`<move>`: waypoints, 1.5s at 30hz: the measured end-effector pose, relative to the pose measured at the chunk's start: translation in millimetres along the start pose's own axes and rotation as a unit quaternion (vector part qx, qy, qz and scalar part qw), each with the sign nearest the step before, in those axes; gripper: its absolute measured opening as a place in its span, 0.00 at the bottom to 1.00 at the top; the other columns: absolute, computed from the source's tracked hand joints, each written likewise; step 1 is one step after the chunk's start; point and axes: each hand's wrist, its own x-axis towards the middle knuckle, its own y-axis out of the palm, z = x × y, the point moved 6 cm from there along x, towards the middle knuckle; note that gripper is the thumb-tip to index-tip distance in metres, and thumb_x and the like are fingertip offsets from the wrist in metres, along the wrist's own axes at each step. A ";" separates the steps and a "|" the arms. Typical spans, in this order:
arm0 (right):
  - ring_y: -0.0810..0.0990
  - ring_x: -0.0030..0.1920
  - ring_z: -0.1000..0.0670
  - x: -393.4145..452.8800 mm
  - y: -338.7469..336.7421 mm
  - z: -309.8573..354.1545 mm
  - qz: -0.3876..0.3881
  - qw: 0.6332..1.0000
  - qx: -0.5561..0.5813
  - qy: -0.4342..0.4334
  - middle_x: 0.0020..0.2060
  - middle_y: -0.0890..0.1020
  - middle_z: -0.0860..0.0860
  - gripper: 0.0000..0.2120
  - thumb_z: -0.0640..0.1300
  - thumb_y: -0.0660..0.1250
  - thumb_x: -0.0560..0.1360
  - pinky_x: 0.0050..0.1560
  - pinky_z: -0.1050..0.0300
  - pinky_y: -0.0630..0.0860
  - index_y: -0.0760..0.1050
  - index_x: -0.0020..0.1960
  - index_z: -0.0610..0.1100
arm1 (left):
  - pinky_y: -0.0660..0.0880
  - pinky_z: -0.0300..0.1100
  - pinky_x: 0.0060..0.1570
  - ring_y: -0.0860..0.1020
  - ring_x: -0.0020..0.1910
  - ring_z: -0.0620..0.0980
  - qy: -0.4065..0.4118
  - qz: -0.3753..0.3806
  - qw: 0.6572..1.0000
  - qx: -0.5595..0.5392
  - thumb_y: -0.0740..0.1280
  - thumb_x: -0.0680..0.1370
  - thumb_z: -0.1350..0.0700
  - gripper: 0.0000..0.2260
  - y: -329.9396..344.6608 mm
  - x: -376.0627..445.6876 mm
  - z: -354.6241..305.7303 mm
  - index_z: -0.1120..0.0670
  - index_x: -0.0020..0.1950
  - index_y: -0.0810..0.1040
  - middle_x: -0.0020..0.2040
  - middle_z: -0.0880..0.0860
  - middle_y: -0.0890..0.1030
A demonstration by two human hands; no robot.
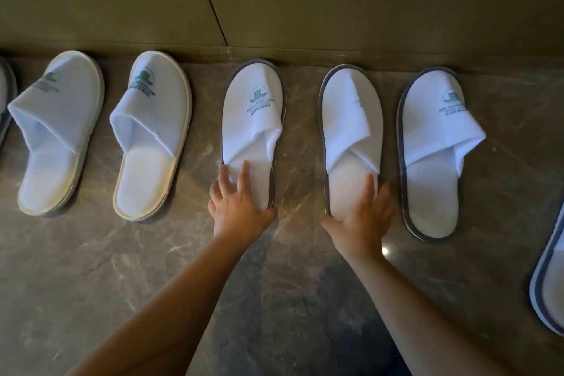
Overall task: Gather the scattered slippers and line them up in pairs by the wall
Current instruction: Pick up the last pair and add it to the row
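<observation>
So the dark marbled stone floor [152, 268] runs up to a brownish panelled wall [335, 3], and a row of white terry slippers sits toes-to-wall along it. On the left there's a pair of white slippers with cream-coloured soles, the first cream-soled slipper [58, 131] and the second cream-soled slipper [152, 137], both with a green logo on the upper.

Then come three grey-trimmed ones: the grey-trimmed slipper with the readable green logo [253, 119], the middle grey-trimmed slipper [351, 131] and the right grey-trimmed slipper [433, 146]. A partly cut-off slipper [549, 281] lies at the right edge, further from the wall than the row, and a sliver of another slipper [4, 101] shows at the far left.

The left hand [241, 201] lies flat over the heel end of the logo slipper, fingers straight and spread, thumb on the floor at the heel. The right hand [363, 217] does the same on the middle slipper's heel, fingers straight along its right edge, thumb around the heel tip. Neither hand is curled round anything, just pressing.
</observation>
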 end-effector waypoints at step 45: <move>0.58 0.69 0.36 29.1 -70.4 -91.2 -0.069 0.997 -0.013 0.037 0.72 0.55 0.37 0.46 0.57 0.70 0.65 0.66 0.38 0.60 0.50 0.73 0.44 | 0.44 0.60 0.70 0.46 0.74 0.61 0.315 0.037 0.923 0.218 0.66 0.68 0.38 0.39 79.5 -24.1 -151.8 0.45 0.72 0.50 0.76 0.54 0.49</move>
